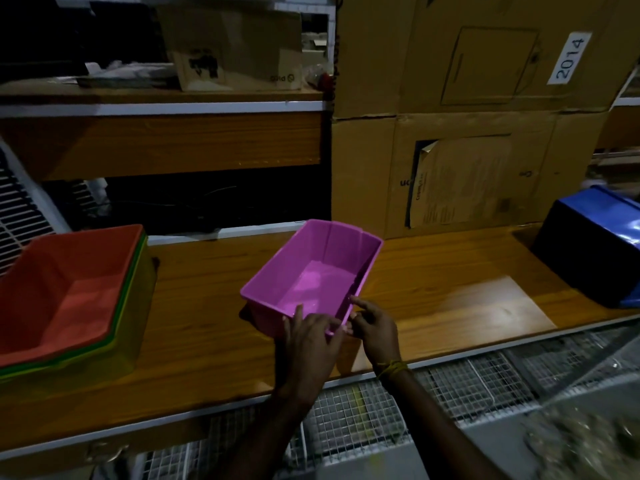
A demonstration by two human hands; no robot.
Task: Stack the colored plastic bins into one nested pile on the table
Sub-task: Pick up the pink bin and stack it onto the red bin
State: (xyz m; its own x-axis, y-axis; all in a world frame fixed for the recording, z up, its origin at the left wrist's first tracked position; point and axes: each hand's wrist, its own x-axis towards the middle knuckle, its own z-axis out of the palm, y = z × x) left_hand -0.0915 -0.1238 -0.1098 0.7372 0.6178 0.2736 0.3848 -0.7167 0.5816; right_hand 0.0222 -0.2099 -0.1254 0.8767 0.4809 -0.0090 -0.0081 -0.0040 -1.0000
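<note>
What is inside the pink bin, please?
The pink bin looks empty: its bare floor and walls show. The left hand hides only the near corner.

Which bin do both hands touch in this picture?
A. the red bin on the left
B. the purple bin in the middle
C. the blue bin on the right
B: the left hand and the right hand both grip the near corner of the purple bin.

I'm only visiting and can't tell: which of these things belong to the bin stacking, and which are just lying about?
Part of the job:
pink bin, held by both hands (left hand, right hand)
red bin nested in green bins
blue bin
table

Just lying about:
cardboard boxes
wire mesh
</note>
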